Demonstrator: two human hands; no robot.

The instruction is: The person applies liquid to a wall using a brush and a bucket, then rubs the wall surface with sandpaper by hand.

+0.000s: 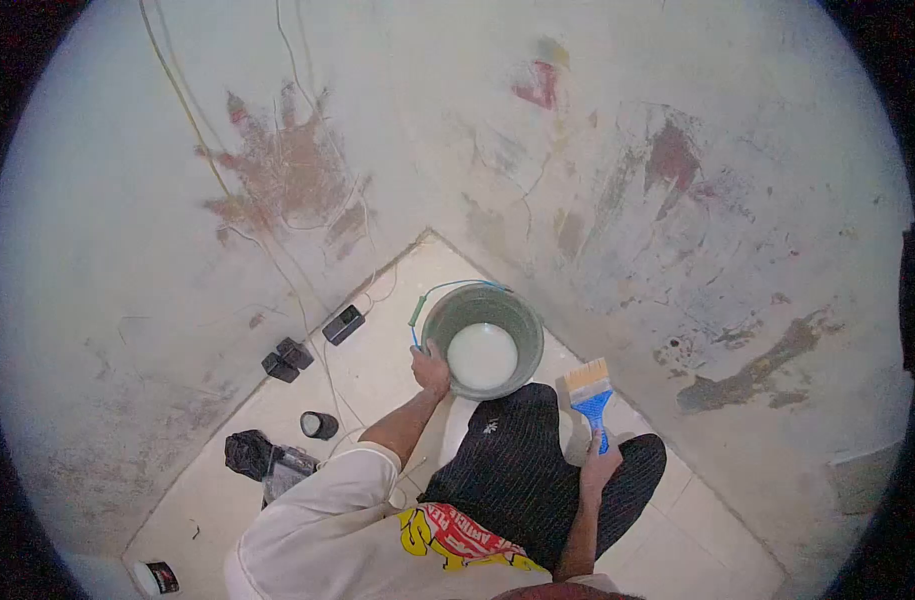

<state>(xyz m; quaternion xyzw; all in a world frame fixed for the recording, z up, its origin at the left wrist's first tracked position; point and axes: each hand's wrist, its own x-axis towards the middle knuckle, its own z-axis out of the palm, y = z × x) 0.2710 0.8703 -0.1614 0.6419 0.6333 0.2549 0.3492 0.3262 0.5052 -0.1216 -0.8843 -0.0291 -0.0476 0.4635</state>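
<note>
Three black boxes near wall; left grip clasped on bucket, right grip closed around brush.

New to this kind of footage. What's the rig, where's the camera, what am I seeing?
No robot here: it's a person working bare-handed. The single picture comes from a camera worn on their head, looking forward and down, so their own lap and arms enter from the bottom.

The left hand is at the rim of a bucket with whitish liquid inside. The right hand holds a wide brush with a blue handle, bristles up.

The bucket stands on a pale floor near a corner of patchy walls. Small dark objects and cables lie to the left.
</note>
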